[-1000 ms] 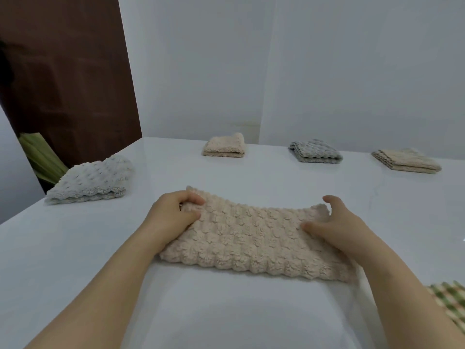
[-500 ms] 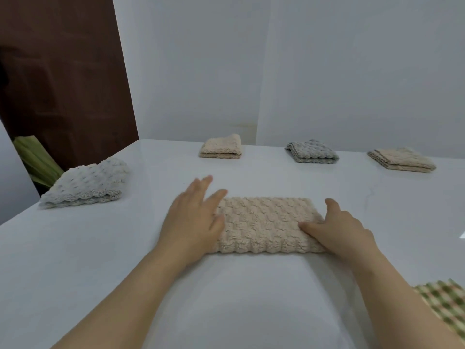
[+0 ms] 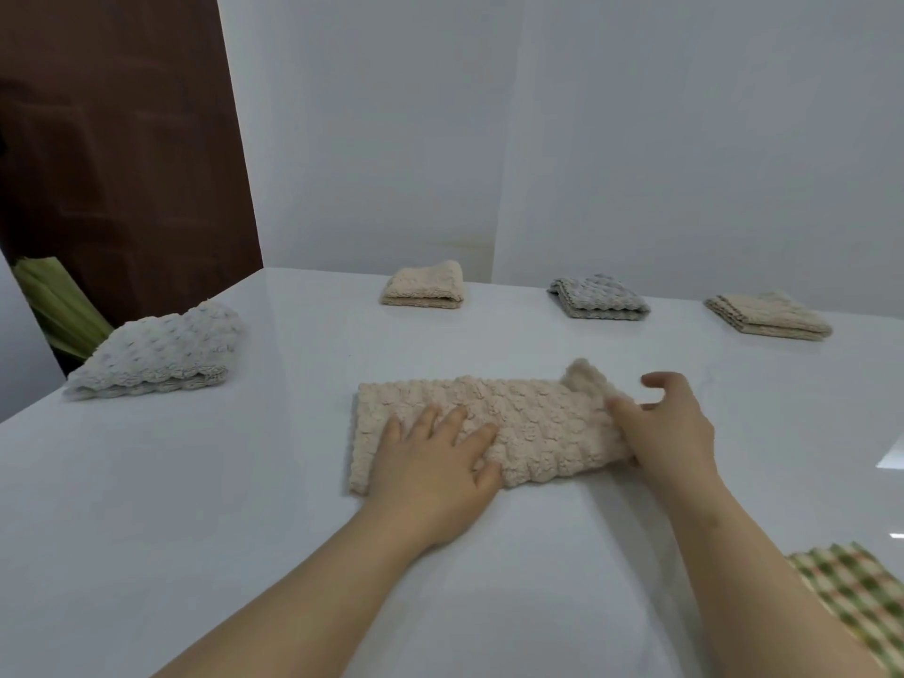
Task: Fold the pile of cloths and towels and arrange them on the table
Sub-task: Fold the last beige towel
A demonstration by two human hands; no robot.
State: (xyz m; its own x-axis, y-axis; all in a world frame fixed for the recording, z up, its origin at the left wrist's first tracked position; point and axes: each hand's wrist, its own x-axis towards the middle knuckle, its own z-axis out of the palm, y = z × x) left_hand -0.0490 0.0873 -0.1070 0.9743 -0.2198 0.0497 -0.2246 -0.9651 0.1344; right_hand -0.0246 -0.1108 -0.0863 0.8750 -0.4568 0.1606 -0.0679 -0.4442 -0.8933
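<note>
Fingers (image 3: 452, 423) of the left hand (image 3: 435, 467) lie straight, pinning the towel (image 3: 513, 418) to the table (image 3: 195, 506) as an anchor; the right hand (image 3: 670, 433) pinches its raised end, probably to fold it across. Beyond the fingers, four folded towels (image 3: 423, 286) sit well apart, already arranged.

I see my two bare hands and arms. My left hand (image 3: 435, 474) shows four fingers and a thumb. My right hand (image 3: 670, 433) shows its back and thumb. My left arm (image 3: 303, 594) and right arm (image 3: 734, 555) are bare all the way to the picture's edge. My nails are too blurry to see.
</note>
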